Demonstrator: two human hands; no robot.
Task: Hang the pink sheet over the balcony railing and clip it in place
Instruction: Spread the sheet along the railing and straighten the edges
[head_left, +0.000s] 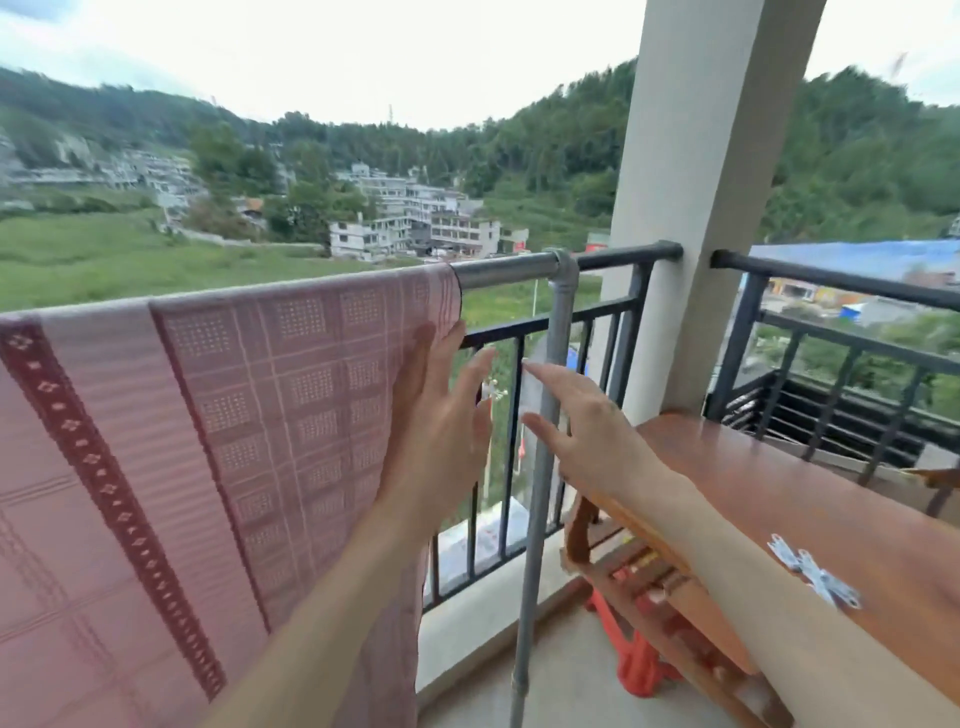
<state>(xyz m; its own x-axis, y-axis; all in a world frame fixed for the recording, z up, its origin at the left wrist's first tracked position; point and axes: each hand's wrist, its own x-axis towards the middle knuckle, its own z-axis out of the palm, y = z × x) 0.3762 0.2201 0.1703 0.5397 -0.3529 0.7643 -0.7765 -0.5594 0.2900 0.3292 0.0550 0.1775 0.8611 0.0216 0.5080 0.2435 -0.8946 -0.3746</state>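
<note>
The pink sheet (218, 415), checked with dark red patterned bands, hangs draped over the silver rail (506, 273) that runs in front of the black balcony railing (597, 312). My left hand (447, 415) is flat against the sheet's right edge, fingers spread, holding nothing. Just right of it, my right hand (582, 426) hovers with fingers extended near the silver upright post (550, 415); a pale blur lies by its fingertips, too unclear to name. Two white clips (813, 569) lie on the wooden table to the right.
The reddish wooden table (779, 493) stands at the right, against the railing. Under it are wooden slats and something orange (644, 660). A thick beige pillar (701, 208) rises behind the railing's corner. Concrete floor lies below the hands.
</note>
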